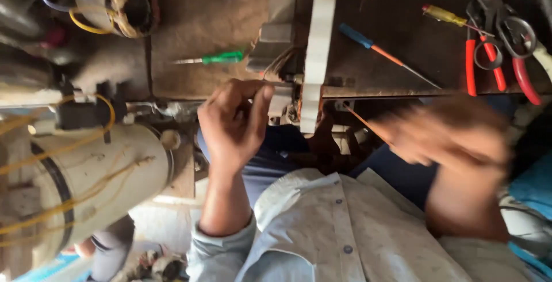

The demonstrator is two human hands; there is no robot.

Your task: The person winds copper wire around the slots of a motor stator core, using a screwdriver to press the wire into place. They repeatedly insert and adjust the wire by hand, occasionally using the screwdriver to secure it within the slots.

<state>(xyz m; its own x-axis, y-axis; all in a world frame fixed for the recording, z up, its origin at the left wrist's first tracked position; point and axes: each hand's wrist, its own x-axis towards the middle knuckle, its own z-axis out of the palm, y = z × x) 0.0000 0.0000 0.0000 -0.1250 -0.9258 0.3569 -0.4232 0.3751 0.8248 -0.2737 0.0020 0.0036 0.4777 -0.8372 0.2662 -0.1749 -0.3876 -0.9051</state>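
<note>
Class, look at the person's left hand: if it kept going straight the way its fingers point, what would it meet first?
The left hand points up toward the bench edge. It would likely meet the small metal part beside the white toothed wheel first, though depth is unclear.

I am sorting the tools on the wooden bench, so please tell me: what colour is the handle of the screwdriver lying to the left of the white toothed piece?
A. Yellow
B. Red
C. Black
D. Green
D: the screwdriver lying on the bench left of the white toothed piece has a bright green handle.
</note>
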